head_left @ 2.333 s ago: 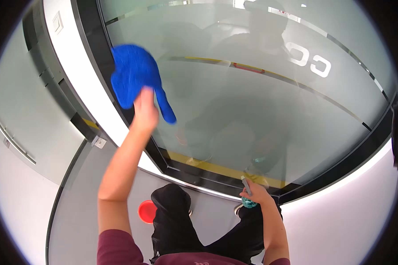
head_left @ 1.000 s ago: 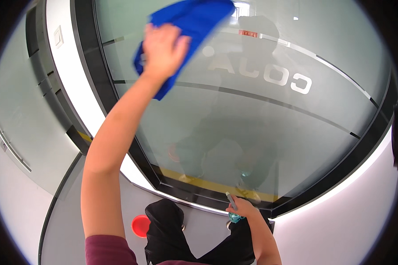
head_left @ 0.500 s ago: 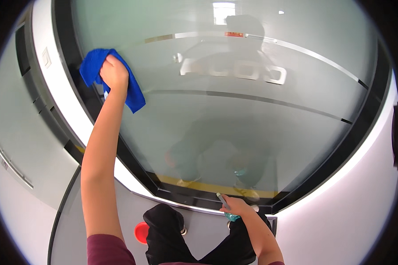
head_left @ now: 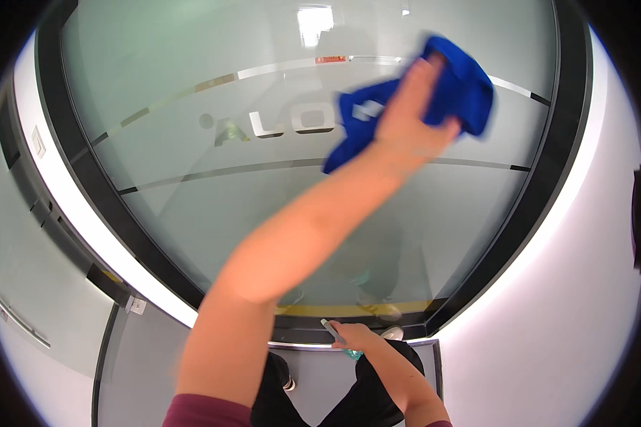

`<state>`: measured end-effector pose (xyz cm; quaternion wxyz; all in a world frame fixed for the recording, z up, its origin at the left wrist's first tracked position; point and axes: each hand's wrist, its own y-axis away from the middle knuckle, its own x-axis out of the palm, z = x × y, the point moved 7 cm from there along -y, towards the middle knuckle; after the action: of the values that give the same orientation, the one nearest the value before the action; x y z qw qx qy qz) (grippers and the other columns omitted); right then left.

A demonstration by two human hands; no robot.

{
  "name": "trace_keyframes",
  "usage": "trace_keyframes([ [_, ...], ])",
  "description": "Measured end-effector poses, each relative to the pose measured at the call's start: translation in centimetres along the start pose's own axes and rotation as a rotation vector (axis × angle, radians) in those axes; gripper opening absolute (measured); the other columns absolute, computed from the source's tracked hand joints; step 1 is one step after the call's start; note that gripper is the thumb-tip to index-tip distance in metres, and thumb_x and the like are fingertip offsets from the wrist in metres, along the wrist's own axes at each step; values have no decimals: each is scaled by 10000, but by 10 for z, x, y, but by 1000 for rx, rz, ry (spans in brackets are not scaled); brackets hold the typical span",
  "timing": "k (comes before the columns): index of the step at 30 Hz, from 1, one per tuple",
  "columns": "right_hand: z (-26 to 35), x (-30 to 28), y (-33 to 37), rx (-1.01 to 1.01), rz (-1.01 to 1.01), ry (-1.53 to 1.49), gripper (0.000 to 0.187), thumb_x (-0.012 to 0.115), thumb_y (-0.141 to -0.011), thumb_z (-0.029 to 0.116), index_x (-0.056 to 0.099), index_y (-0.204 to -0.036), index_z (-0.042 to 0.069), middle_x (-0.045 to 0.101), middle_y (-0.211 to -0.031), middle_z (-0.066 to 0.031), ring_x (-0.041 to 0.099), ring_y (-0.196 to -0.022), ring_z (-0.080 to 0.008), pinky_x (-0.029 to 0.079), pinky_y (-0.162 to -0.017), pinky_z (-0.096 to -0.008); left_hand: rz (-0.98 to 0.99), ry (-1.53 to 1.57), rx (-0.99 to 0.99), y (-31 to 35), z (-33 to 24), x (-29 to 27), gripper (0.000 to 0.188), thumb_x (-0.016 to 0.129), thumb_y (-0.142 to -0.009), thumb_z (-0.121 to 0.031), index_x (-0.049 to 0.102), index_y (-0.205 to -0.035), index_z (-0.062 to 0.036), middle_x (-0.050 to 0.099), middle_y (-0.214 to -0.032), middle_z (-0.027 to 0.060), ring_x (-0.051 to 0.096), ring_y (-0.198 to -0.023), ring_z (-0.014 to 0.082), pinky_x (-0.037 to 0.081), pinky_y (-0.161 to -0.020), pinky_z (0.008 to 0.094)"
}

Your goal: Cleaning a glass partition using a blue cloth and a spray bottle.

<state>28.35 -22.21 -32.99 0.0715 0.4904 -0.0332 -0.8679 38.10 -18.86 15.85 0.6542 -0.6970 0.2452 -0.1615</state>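
Note:
My left hand reaches across to the upper right, holding a blue cloth against a frosted glass panel. Hand and cloth are smeared by motion. The cloth covers part of the raised-looking white lettering and the upper pale stripe. Low down, in front of my right thigh, my right hand is closed around what looks like a spray bottle, with a grey head and a teal see-through body. Its body is mostly hidden behind the hand.
A black frame borders the glass, with white wall to the right. At left are a light switch and a door with a long metal handle. Grey floor lies below, beside my black-trousered legs.
My left hand has swept the blue cloth from the glass's left edge to its upper right. My right hand stays low with the bottle. The red bowl-like thing on the floor is no longer visible.

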Motion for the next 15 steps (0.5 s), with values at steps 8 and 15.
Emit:
trace_keyframes([
  [8,-13,6,0,85,-23,-43,726,696,-732,369,350,-1307,93,635,-936,-137,606,-896,-330,474,-729,-425,866,-597,758,128,-12,155,476,486,-853,-284,455,-1262,-41,376,-1370,168,275,-1316,319,119,-1118,460],
  [15,-24,-3,14,160,33,-107,717,699,-740,334,332,-1307,94,603,-1044,-181,579,-989,-346,463,-785,-451,960,-570,452,17,-19,73,333,516,-768,-364,561,-992,-122,419,-1183,216,396,-1112,393,293,-995,466],
])
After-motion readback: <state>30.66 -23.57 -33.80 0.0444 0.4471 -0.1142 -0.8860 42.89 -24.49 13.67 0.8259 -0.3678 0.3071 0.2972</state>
